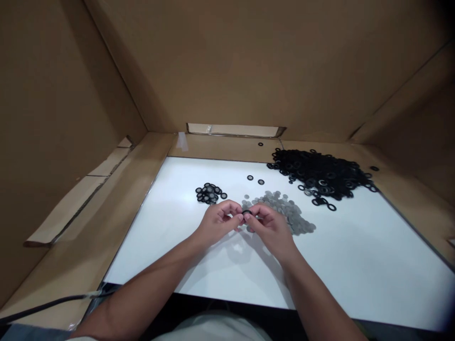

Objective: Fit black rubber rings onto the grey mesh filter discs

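Between the fingertips of both hands I pinch one black rubber ring (247,212), held a little above the white board. My left hand (223,218) grips its left side and my right hand (267,221) its right side, thumbs close together. Whether a disc sits inside the ring is too small to tell. Just behind my right hand spreads a heap of small grey mesh discs (284,206), partly hidden by that hand. Beyond my left hand lies a small pile of black rings with grey discs in them (209,193).
A large heap of black rings (320,173) lies at the back right, overlapping the edge of the white board (152,241). Two rings with grey centres (256,180) lie apart behind the discs. Cardboard walls (227,66) stand around. A black cable (46,305) runs in at lower left.
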`<state>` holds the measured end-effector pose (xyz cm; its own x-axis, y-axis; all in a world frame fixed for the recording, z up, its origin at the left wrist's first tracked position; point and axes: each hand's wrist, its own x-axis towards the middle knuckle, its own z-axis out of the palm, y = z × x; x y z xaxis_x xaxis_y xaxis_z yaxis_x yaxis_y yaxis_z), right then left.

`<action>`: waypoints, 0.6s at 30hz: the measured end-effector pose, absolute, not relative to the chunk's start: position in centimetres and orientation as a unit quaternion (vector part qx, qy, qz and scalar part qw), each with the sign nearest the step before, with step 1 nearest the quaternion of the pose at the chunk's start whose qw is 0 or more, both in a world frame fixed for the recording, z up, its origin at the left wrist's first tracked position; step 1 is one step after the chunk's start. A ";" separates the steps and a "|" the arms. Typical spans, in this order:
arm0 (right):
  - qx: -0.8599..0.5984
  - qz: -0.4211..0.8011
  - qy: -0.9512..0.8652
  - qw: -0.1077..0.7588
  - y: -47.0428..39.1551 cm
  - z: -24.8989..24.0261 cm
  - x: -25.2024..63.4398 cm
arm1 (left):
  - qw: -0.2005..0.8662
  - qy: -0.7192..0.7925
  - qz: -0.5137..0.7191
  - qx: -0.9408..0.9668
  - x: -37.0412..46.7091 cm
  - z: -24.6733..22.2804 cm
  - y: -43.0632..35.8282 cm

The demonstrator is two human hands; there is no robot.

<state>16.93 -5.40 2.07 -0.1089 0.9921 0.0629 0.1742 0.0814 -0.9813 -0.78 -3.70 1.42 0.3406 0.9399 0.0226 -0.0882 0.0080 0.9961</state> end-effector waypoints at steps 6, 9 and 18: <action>-0.485 0.395 -0.655 0.423 -5.4 3.0 17.2 | 0.548 0.398 0.428 0.598 -0.8 1.3 -4.0; -0.486 0.365 -0.680 0.410 -5.5 3.5 17.3 | 0.544 0.393 0.426 0.606 -0.9 1.2 -4.1; -0.507 0.370 -0.678 0.384 -5.4 2.6 18.3 | 0.546 0.363 0.394 0.644 -1.2 0.7 -3.5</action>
<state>18.25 -5.36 2.63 -0.1918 0.9707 0.1450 0.4036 0.2126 -0.8899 -1.19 -3.53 0.75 0.4250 0.8984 0.1109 0.0371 -0.1397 0.9895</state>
